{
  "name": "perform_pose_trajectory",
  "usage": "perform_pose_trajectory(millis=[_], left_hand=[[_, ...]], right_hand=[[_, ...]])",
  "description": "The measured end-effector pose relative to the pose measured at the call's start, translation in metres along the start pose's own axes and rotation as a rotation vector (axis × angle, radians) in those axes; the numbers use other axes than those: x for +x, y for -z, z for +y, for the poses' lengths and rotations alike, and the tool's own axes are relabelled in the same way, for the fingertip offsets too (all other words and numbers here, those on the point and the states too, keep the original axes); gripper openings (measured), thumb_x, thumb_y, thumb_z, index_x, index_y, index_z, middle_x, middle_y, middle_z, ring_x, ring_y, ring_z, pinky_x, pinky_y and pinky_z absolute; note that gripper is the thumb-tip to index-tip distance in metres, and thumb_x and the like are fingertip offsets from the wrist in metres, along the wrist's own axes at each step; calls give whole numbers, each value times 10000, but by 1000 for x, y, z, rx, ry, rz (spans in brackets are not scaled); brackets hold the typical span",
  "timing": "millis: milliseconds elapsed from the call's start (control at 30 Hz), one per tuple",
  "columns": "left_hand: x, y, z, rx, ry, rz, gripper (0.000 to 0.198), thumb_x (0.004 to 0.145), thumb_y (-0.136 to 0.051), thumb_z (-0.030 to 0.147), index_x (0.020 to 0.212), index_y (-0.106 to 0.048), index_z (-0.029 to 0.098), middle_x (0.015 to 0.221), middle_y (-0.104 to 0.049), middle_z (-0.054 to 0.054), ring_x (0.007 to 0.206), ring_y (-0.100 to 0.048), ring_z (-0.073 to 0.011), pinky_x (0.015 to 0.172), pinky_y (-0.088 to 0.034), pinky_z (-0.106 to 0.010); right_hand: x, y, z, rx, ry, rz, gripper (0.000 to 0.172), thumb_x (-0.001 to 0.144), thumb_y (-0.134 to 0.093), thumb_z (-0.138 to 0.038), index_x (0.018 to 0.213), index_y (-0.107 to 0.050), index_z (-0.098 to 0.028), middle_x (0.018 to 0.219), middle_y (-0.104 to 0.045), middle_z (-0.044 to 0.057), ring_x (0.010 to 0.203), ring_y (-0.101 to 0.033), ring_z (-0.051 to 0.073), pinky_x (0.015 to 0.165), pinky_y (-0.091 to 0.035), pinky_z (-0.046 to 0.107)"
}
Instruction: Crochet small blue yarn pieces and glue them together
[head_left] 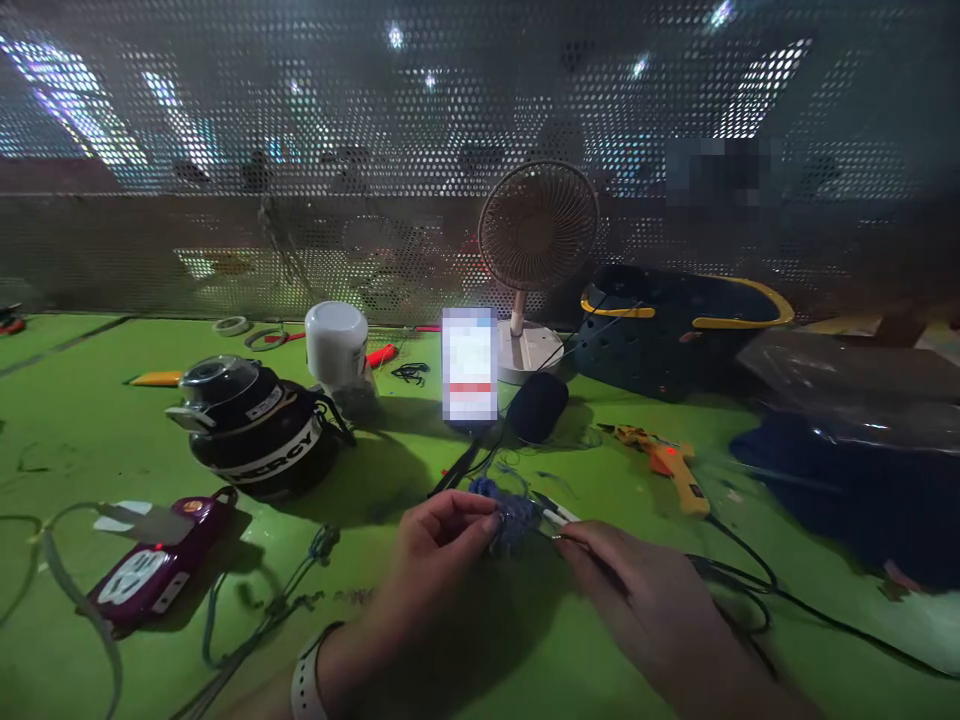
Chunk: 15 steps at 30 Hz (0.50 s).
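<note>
My left hand (450, 535) pinches a small, fuzzy blue yarn piece (514, 515) between thumb and fingers, just above the green table. On its right side, my right hand (622, 575) is closed around a slim white-handled tool (556, 513). The tool's dark tip points at the yarn piece; whether it touches cannot be made out, and its exact kind is unclear. Loose blue strands lie on the table just behind the piece. Beyond them rests a dark rounded bundle (538, 405), beside an upright phone (469, 365) with a lit, blurred screen.
A yellow glue gun (667, 465) with a black cord lies at right, near dark blue fabric (847, 500). Behind stand a fan (538, 225) and a dark basket (675, 345). At left are a black jug (262, 440), a white bottle (337, 345) and a purple power strip (161, 565).
</note>
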<state>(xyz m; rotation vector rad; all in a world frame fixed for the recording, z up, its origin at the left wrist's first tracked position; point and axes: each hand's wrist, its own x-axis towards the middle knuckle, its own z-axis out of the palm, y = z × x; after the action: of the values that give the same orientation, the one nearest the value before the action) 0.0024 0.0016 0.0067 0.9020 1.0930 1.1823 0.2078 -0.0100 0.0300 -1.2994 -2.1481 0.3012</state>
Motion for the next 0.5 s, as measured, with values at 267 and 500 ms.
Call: perform_pose_trajectory(millis=[267,500], left_hand=[[0,0,-1,-43,-30,-25,242,722,-788,278,824,-599,168,644,-678,31,577,-547,-62,556,-413,-154],[-2,-1,3,-60,6,-19,320,721,-788,323,878,-547,182,616,-662,49,554,-511,-67,569,-406,-177]], right_hand=[[-1,3,1,-30,5,-16,321,987,-398,-364,866,-669,-243,728,-738,-22,598,-697,155,519,-509,243],[-1,4,1,-24,-18,-49,324,981,-401,-353,879,-682,-231,749,-742,-1,613,-696,164,535,-523,254]])
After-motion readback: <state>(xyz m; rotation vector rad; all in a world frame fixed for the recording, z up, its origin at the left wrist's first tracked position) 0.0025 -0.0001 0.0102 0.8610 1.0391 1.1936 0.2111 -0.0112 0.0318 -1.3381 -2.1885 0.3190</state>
